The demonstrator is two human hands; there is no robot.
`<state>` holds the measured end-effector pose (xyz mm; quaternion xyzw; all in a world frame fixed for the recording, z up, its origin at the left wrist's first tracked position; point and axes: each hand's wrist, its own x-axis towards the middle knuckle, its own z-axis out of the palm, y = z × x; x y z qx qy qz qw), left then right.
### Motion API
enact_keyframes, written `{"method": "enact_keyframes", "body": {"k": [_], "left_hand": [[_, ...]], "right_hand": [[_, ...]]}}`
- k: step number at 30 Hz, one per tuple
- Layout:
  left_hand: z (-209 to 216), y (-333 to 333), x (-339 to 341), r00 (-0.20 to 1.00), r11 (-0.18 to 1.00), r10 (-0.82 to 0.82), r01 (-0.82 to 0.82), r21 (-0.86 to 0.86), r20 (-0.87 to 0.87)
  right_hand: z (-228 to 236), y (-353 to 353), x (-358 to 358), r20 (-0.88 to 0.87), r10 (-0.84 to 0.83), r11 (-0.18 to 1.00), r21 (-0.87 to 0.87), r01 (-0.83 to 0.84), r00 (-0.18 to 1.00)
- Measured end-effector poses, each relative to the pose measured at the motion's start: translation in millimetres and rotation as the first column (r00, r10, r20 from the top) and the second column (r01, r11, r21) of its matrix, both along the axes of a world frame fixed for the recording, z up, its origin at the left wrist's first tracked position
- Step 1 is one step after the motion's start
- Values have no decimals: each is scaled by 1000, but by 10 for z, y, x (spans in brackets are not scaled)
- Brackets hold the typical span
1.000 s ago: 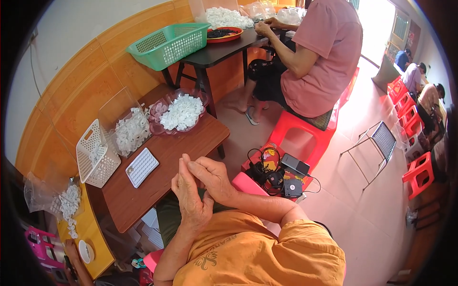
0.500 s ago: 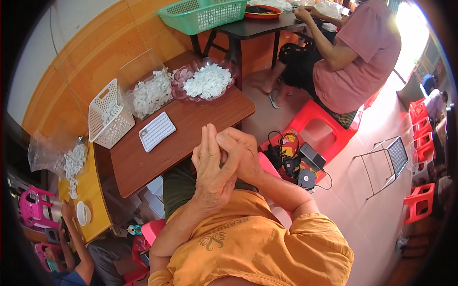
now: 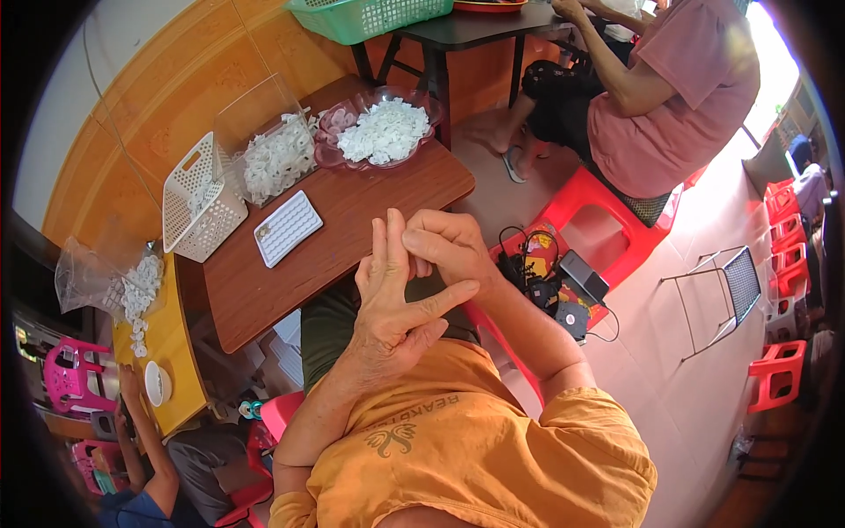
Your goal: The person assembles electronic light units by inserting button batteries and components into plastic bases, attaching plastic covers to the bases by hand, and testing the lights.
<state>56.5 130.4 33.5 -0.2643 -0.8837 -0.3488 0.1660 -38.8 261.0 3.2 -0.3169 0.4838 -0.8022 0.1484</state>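
Two hands meet in front of the person's chest, above the near edge of a brown wooden table. The left hand stands with its fingers stretched out and spread, palm turned toward the right. The right hand is curled, its fingertips pinched against the left hand's upper fingers; whether anything small sits in that pinch cannot be told.

Nearest on the table lies a white rectangular tray with rows of small pockets. Just beside it, toward the left, a white slotted basket stands at the table's edge, touching a clear box holding small white pieces. Farther back a pink-rimmed clear dish is heaped with more white pieces.

Right of the hands, a red plastic stool carries black devices and cables. Beyond it, another person in a pink shirt sits on a red stool at a dark table bearing a green basket.
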Motion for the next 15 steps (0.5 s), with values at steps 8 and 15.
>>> {"method": "enact_keyframes", "body": {"k": [8, 15], "left_hand": [[49, 3, -78, 999, 996, -50, 52, -67, 21], [64, -12, -52, 1000, 981, 17, -20, -194, -16]], "right_hand": [[40, 157, -85, -26, 35, 994, 102, -32, 999], [38, 49, -44, -36, 14, 991, 137, -9, 999]]}}
